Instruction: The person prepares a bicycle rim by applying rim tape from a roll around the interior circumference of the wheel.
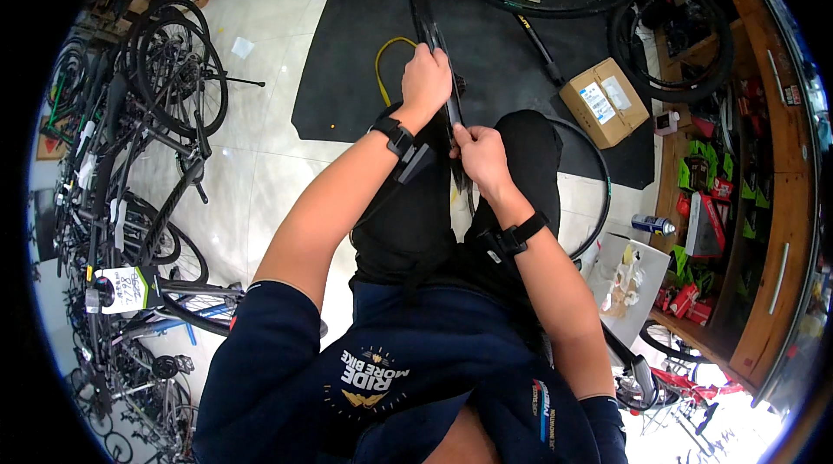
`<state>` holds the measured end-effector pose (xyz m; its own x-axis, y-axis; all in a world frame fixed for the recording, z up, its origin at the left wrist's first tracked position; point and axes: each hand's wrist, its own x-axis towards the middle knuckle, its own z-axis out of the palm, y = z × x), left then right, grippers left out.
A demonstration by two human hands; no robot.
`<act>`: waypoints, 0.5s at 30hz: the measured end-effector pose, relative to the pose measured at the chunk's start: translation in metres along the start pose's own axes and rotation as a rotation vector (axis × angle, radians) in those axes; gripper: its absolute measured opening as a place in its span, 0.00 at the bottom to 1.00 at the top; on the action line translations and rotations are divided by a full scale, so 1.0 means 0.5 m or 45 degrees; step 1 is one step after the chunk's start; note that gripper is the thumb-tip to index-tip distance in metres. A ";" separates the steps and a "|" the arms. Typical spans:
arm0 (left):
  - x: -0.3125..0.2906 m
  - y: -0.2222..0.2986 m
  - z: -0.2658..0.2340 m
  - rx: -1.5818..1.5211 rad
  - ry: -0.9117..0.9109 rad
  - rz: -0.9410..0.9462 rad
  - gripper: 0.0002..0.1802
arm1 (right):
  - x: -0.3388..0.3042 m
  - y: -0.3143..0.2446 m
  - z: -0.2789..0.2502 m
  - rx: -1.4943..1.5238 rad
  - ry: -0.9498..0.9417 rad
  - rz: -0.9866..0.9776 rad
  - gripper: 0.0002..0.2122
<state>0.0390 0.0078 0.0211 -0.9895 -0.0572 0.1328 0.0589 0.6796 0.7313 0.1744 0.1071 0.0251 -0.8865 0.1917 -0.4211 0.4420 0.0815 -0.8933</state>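
A bicycle wheel (427,22) stands almost edge-on between my knees, its dark, shiny rim running away from me. My left hand (427,81) is closed over the rim on its far part. Nearer to me, my right hand (482,154) pinches the rim's near part with thumb and fingers. Whether anything small lies under the right fingertips is hidden. A yellow cord or hose (378,68) curves on the mat just left of my left hand. On the floor by my right knee lies a thin black hoop like a tyre (605,191).
A black mat (347,74) covers the floor ahead. On it are a bicycle frame (536,43) and a cardboard box (605,103). Another wheel (722,43) leans at the right shelves. A spray can (651,225) lies near a white stool-like surface (646,269). Several bicycles (178,74) line the left.
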 end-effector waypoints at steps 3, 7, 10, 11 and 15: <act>0.040 0.016 -0.014 0.113 0.063 0.053 0.16 | 0.002 -0.001 -0.003 -0.001 0.000 0.010 0.18; 0.094 0.014 -0.043 0.322 0.045 0.222 0.28 | -0.009 -0.014 -0.006 -0.030 0.005 0.016 0.19; 0.154 -0.006 -0.054 0.544 -0.045 0.179 0.23 | -0.005 -0.001 0.005 -0.082 -0.023 -0.046 0.19; 0.165 0.005 -0.068 0.662 -0.111 0.222 0.22 | -0.006 -0.004 0.005 -0.110 0.000 -0.053 0.19; 0.177 0.026 -0.068 0.918 -0.266 0.357 0.18 | 0.001 -0.004 0.009 -0.129 0.039 -0.057 0.20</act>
<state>-0.0431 -0.0135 0.0651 -0.9589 0.2755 0.0677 0.2799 0.9577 0.0668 0.1721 0.1025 0.0261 -0.9016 0.2154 -0.3751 0.4154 0.1890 -0.8898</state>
